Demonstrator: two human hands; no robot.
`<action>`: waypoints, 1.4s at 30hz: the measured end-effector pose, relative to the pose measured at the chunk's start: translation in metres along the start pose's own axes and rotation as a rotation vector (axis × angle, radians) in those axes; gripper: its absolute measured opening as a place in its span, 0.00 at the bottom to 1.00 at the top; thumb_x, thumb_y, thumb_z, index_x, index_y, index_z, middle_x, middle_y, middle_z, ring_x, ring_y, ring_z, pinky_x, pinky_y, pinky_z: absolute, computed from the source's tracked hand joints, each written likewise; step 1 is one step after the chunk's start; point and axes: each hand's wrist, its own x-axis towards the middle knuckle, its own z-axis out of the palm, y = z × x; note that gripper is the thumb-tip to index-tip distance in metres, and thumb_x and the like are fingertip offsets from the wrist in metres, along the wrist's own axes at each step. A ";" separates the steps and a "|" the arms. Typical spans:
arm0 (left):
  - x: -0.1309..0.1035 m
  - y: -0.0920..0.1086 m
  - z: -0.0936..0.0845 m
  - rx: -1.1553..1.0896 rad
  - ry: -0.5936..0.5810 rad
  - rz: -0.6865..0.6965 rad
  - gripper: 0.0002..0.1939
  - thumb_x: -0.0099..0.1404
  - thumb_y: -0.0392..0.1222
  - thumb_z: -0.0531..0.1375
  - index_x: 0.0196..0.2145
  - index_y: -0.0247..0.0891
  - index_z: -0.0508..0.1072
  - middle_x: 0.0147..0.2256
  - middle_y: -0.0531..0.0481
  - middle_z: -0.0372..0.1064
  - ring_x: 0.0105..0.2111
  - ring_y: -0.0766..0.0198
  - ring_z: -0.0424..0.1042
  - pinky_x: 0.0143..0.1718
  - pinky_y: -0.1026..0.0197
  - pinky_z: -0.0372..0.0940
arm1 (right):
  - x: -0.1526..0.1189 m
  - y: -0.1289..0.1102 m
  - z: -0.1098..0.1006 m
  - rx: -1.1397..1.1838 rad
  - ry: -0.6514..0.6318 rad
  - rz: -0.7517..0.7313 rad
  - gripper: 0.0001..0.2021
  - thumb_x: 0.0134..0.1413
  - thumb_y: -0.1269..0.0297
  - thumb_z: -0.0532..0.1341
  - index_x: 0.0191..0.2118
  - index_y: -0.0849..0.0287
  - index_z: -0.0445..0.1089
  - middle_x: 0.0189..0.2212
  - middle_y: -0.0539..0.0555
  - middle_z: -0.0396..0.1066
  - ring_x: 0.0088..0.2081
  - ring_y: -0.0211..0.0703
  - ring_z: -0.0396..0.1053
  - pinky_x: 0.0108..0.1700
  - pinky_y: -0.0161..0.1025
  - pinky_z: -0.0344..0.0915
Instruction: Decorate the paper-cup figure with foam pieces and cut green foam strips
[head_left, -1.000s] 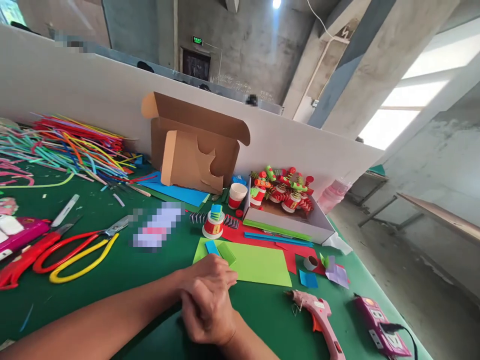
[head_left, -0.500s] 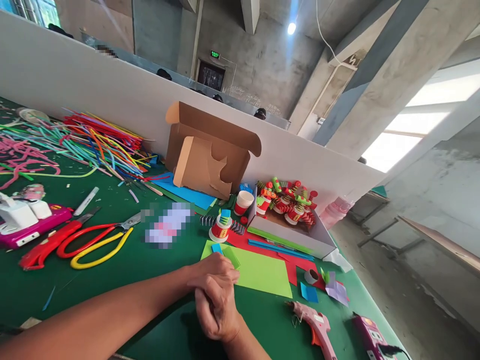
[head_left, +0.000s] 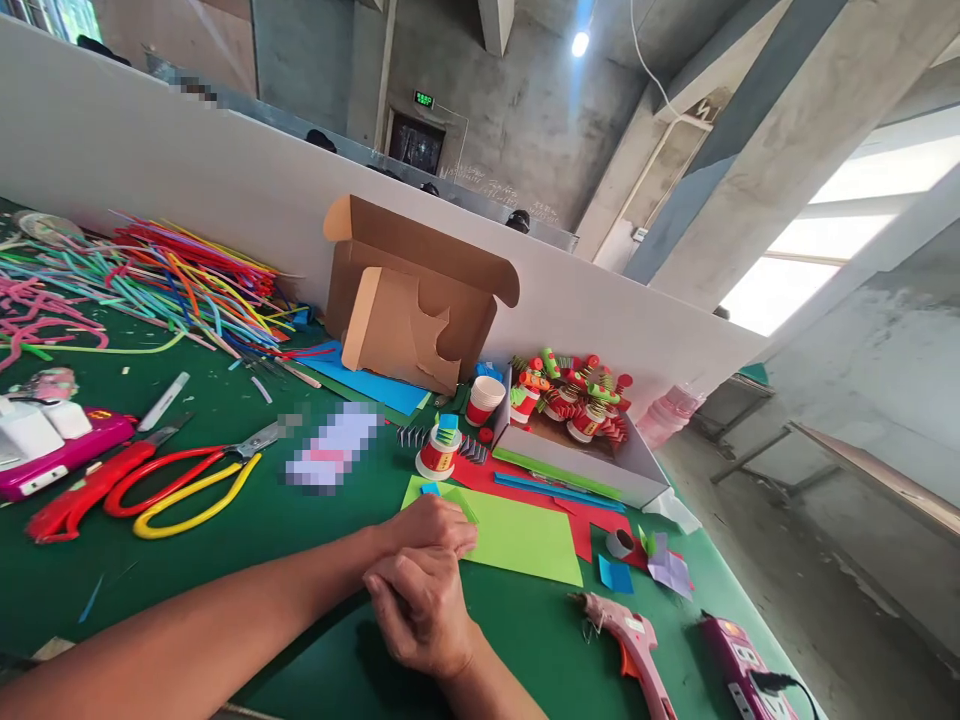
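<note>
My left hand is closed over the near edge of a lime-green paper sheet. A green paper strip and a small blue one stick out from behind its fingers. Pressed against it from the near side is my right hand, its fingers curled in; whatever they pinch is hidden. Just beyond the sheet stands a red and white paper cup figure with folded dark paper arms and a folded blue and green piece on top.
Red-handled scissors and a red utility knife lie at left, near pipe cleaners. A pink glue gun and a power strip lie at right. Behind stand a cardboard box, stacked cups and a tray of finished figures.
My right hand has shifted slightly left and stays against my left hand. Less of the blue strip shows behind the left hand. The whole view has moved a little.
</note>
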 end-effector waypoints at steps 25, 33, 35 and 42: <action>0.037 -0.085 -0.092 -0.158 -0.126 -0.602 0.28 0.55 0.48 0.61 0.55 0.45 0.73 0.55 0.44 0.71 0.55 0.47 0.68 0.55 0.52 0.62 | -0.009 0.026 0.007 -0.130 -0.004 0.228 0.15 0.64 0.63 0.52 0.24 0.55 0.60 0.16 0.46 0.59 0.18 0.34 0.56 0.21 0.34 0.52; 0.038 -0.061 -0.104 -0.355 0.262 -0.725 0.16 0.52 0.46 0.66 0.40 0.44 0.78 0.37 0.48 0.75 0.39 0.54 0.72 0.45 0.54 0.67 | -0.009 0.028 0.002 -0.093 0.025 0.268 0.16 0.65 0.61 0.51 0.24 0.56 0.60 0.16 0.46 0.59 0.19 0.34 0.56 0.22 0.33 0.52; 0.033 -0.048 -0.104 -0.691 0.466 -0.795 0.19 0.53 0.48 0.68 0.43 0.43 0.77 0.34 0.51 0.74 0.34 0.60 0.71 0.39 0.59 0.69 | -0.010 0.032 0.002 -0.097 0.032 0.279 0.15 0.64 0.62 0.52 0.24 0.56 0.60 0.16 0.46 0.60 0.19 0.34 0.57 0.22 0.33 0.52; 0.013 -0.023 -0.083 -1.276 0.564 -0.966 0.23 0.41 0.40 0.76 0.36 0.39 0.77 0.31 0.52 0.75 0.30 0.65 0.74 0.32 0.66 0.73 | -0.008 0.030 -0.011 -0.212 0.055 0.391 0.14 0.63 0.63 0.56 0.26 0.57 0.65 0.18 0.46 0.63 0.21 0.33 0.62 0.25 0.30 0.57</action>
